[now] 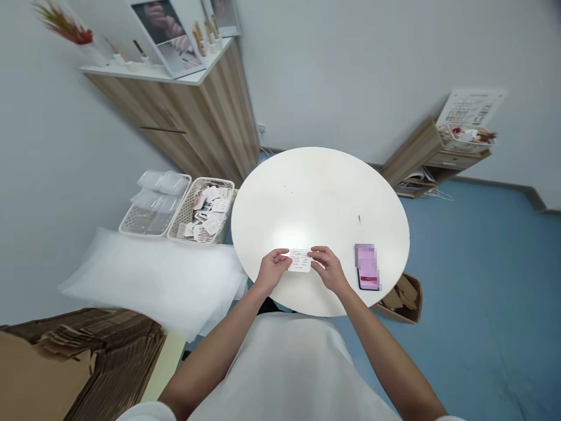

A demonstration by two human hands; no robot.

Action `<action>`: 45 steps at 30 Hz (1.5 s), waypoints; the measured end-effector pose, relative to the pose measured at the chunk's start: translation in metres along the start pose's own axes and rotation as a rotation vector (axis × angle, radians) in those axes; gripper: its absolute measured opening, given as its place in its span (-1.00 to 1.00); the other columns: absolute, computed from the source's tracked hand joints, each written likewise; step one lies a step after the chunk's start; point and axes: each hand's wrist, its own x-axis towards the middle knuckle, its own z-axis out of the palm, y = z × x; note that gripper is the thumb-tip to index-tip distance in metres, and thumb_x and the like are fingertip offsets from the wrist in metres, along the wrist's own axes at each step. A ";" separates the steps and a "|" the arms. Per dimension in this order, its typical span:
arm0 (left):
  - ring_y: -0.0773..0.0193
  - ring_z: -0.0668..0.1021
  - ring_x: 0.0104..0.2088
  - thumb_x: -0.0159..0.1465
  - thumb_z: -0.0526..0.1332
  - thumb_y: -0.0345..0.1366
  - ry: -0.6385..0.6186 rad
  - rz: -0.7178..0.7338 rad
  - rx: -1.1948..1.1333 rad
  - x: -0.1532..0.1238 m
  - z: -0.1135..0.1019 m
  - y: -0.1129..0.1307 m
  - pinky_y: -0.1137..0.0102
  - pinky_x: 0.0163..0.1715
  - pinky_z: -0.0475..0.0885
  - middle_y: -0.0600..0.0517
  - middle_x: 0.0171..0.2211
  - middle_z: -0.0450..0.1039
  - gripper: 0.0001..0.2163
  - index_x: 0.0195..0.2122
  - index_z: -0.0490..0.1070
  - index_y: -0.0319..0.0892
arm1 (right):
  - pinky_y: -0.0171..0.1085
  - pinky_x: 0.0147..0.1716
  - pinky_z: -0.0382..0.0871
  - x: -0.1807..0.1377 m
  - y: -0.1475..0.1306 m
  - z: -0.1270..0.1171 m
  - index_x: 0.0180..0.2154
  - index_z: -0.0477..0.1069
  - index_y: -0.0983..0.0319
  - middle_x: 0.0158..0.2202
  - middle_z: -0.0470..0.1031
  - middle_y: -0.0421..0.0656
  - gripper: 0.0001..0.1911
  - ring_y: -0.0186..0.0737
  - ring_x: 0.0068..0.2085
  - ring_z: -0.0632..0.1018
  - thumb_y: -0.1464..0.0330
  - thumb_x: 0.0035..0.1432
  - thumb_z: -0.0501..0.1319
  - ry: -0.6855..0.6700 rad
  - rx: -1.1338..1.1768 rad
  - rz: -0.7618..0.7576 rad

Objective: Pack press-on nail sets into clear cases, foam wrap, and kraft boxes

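Note:
A small white card (300,261) with rounded corners and lines of printed text is held up between my two hands, over the near part of the round white table (315,181). My left hand (273,269) pinches its left edge between thumb and fingers. On the opposite edge, my right hand (328,268) grips the card the same way. To the right of that hand lies a phone (368,268) with a lit, pinkish, partly pixelated screen. Farther back on the tabletop is a tiny dark object (359,219), too small to name.
Left of the table stand a basket of printed cards (173,234) and a basket of clear plastic packs (127,225). Nearer are translucent sheets (153,275) and stacked flattened cardboard (123,356). An open cardboard box (416,301) sits on the floor at right. Wooden cabinets (219,111) stand behind.

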 end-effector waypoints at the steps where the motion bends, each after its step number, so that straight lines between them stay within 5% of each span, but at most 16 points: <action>1: 0.28 0.51 -0.35 -0.01 0.28 -0.19 -0.032 -0.007 0.013 -0.003 0.012 0.000 0.33 -0.29 0.40 0.00 -0.39 0.46 -0.63 -0.17 0.37 -0.21 | -0.16 -0.15 0.33 -0.009 0.003 -0.012 -0.27 0.46 0.09 -0.12 0.34 -0.12 -0.80 -0.18 -0.08 0.40 0.28 0.00 0.18 0.021 -0.049 -0.021; 4: 0.29 0.50 -0.37 0.06 0.21 -0.12 -0.150 -0.027 0.061 -0.009 0.039 0.003 0.30 -0.27 0.41 -0.04 -0.35 0.46 -0.67 -0.22 0.41 -0.22 | -0.15 -0.14 0.32 -0.027 0.011 -0.038 -0.34 0.47 0.10 -0.18 0.38 -0.12 -0.84 -0.18 -0.12 0.41 0.26 0.01 0.17 0.085 -0.099 -0.024; 8: 0.35 0.46 -0.43 0.17 0.04 -0.05 -0.259 0.004 0.187 -0.014 0.057 0.005 0.31 -0.27 0.39 -0.05 -0.33 0.44 -0.65 -0.29 0.44 -0.22 | -0.16 -0.25 0.37 -0.041 0.019 -0.052 -0.36 0.44 0.17 -0.36 0.46 -0.13 -0.77 -0.21 -0.29 0.46 0.17 -0.02 0.19 0.138 0.081 0.153; 13: 0.32 0.42 -0.40 0.11 0.15 -0.17 -0.243 0.128 0.389 -0.017 0.059 -0.002 0.35 -0.31 0.35 -0.01 -0.32 0.45 -0.75 -0.25 0.45 -0.15 | -0.19 -0.29 0.39 -0.051 0.025 -0.050 -0.38 0.42 0.22 -0.39 0.47 -0.14 -0.68 -0.26 -0.35 0.46 0.12 -0.13 0.26 0.168 0.345 0.316; 18: 0.34 0.45 -0.43 0.12 0.15 -0.21 -0.314 0.059 0.304 -0.017 0.054 -0.007 0.36 -0.31 0.36 0.01 -0.43 0.44 -0.78 -0.27 0.44 -0.20 | -0.22 -0.32 0.40 -0.057 0.023 -0.041 -0.40 0.42 0.22 -0.40 0.46 -0.17 -0.68 -0.31 -0.38 0.46 0.13 -0.16 0.28 0.190 0.432 0.389; 24: 0.34 0.46 -0.46 0.09 0.18 -0.21 -0.283 0.020 0.271 -0.016 0.047 -0.008 0.35 -0.33 0.40 0.02 -0.49 0.43 -0.79 -0.32 0.42 -0.22 | -0.20 -0.31 0.40 -0.061 0.024 -0.033 -0.16 0.36 0.20 -0.43 0.38 -0.21 -0.56 -0.32 -0.40 0.45 0.17 -0.12 0.25 0.182 0.359 0.321; 29: 0.35 0.46 -0.45 0.09 0.17 -0.19 -0.281 0.014 0.277 -0.015 0.042 -0.009 0.34 -0.32 0.40 0.01 -0.46 0.43 -0.79 -0.33 0.40 -0.22 | -0.19 -0.23 0.37 -0.068 0.019 -0.039 0.09 0.12 0.07 -0.23 0.33 -0.18 -0.32 -0.38 -0.39 0.45 0.33 -0.10 0.25 0.029 0.179 0.231; 45: 0.39 0.42 -0.45 0.13 0.13 -0.24 -0.322 0.108 0.390 -0.021 0.052 -0.009 0.38 -0.34 0.36 0.07 -0.44 0.32 -0.60 0.01 0.25 -0.16 | -0.19 -0.22 0.35 -0.070 0.021 -0.055 0.11 0.11 0.06 -0.34 0.35 -0.25 -0.31 -0.36 -0.40 0.42 0.38 -0.10 0.22 -0.056 -0.045 0.198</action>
